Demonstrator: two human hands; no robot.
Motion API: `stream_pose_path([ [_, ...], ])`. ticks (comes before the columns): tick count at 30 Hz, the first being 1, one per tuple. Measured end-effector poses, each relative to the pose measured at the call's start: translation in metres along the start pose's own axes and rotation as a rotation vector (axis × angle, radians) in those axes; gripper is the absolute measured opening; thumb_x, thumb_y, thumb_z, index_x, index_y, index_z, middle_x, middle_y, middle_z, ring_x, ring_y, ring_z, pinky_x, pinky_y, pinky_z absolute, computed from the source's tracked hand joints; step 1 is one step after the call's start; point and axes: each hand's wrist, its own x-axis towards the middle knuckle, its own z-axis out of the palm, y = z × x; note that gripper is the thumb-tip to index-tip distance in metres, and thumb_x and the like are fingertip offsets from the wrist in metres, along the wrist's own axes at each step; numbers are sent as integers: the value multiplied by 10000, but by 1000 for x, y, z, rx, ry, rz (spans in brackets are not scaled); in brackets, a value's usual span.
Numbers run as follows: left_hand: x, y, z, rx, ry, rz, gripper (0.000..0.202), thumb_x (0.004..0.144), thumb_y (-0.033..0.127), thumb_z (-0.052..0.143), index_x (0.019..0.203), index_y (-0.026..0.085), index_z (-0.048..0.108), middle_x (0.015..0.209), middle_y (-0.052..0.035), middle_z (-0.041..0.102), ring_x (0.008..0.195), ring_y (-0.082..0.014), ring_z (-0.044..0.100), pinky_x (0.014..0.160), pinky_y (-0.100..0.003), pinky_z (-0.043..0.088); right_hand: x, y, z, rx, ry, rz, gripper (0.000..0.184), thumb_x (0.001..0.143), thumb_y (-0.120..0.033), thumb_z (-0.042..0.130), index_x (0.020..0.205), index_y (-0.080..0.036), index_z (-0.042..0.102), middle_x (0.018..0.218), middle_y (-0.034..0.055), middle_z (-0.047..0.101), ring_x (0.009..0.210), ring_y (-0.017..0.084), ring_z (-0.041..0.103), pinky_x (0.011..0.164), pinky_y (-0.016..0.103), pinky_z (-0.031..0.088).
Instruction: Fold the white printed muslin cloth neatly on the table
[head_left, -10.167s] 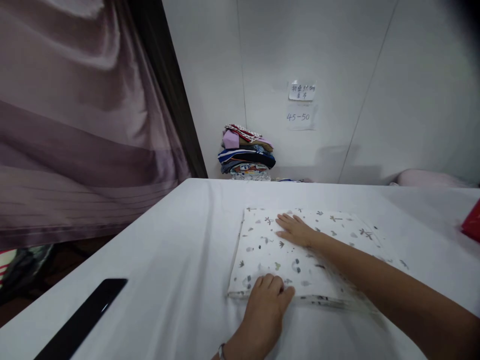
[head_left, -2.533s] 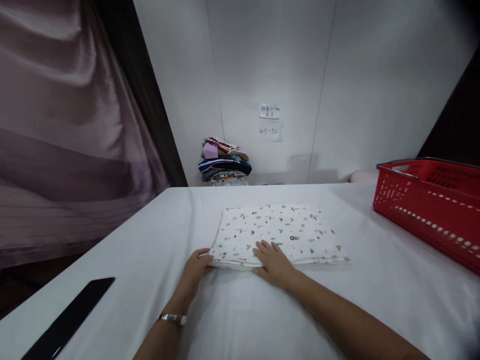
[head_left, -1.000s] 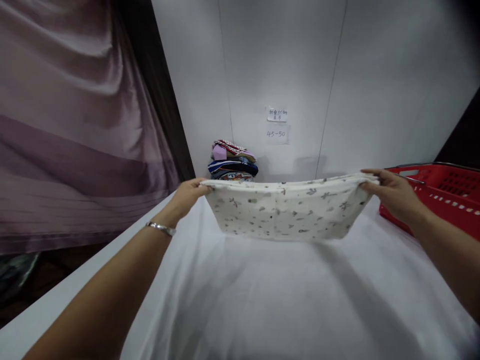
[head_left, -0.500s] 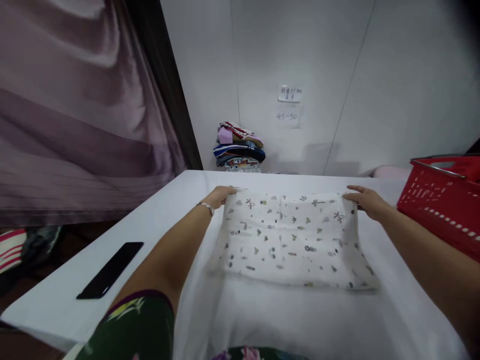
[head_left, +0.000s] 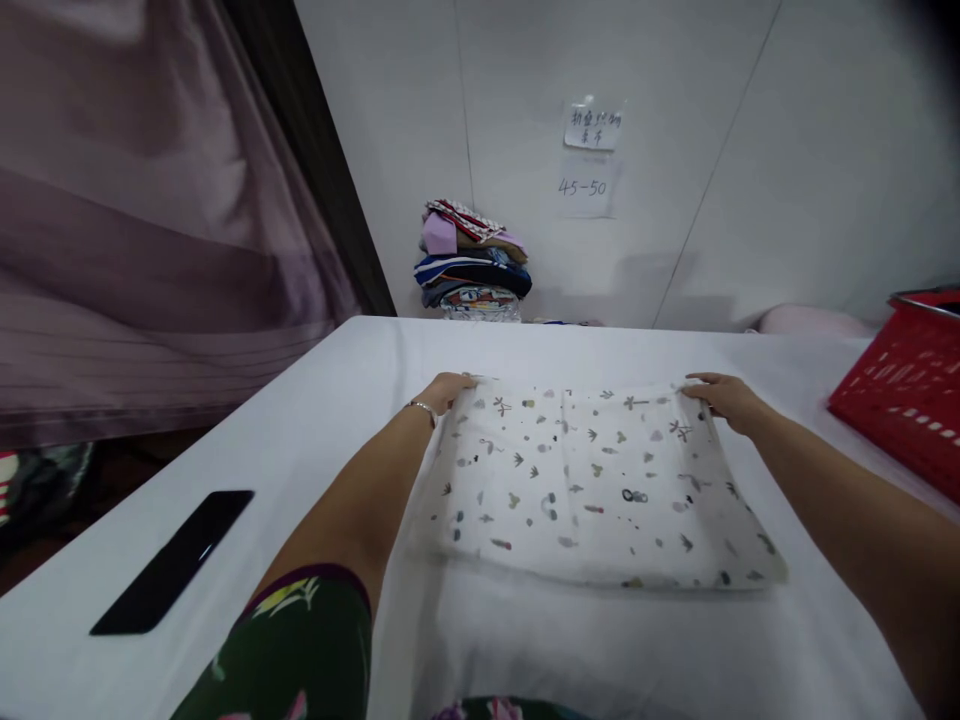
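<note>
head view: a white cloth (head_left: 615, 460) with small grey and brown prints is spread over the white bench (head_left: 322, 430), its long sides running left to right and a crease showing near its middle; the left hand (head_left: 448, 388) has the far left corner pinched between thumb and fingers, with no gap to be seen in that grip, and a silver bracelet (head_left: 422, 407) sits at the wrist; the right hand (head_left: 726, 398) has the far right corner in a like grip, closed on the fabric with one finger reaching along the edge; the arms stretch forward on either side of the cloth, and holding two far corners at once seems meant to keep the far edge straight and the cloth flat; the near edge is blurred, so it is hard to say whether it touches the bench or hangs just above it.

a red basket (head_left: 907, 385) with slotted sides stands beyond the right arm, apart from the cloth; the edge of the view cuts it off and its contents do not show; a black phone (head_left: 176, 562) lies left of the left arm, perhaps put there to leave room; a stack of folded fabrics (head_left: 474, 262) sits past the bench's far edge, against the wall (head_left: 795, 190).
</note>
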Motion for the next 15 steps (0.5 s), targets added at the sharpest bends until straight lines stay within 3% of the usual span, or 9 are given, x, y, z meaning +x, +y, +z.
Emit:
stream_pose_path([
  [6, 18, -8, 4, 62, 45, 57, 235, 642, 256, 696, 834, 140, 628, 807, -50, 674, 764, -163, 614, 622, -235, 461, 14, 12, 14, -20, 43, -28, 398, 616, -203, 670, 1008, -139, 643, 567, -14, 569, 468, 110, 501, 451, 224, 401],
  [10, 33, -21, 10, 193, 78, 72, 111, 653, 245, 659, 686, 154, 604, 738, -52, 656, 776, -192, 608, 577, -232, 433, 24, 30, 27, -227, 90, -120, 422, 632, -239, 638, 1032, -105, 645, 523, -18, 548, 422, 117, 473, 440, 243, 373],
  [15, 42, -29, 11, 305, 75, 113, 124, 640, 251, 640, 593, 170, 559, 685, -55, 631, 753, -202, 602, 549, -229, 395, 34, 45, 32, -507, 102, -238, 457, 696, -274, 578, 1115, -94, 616, 653, 32, 636, 496, 142, 552, 524, 262, 422],
])
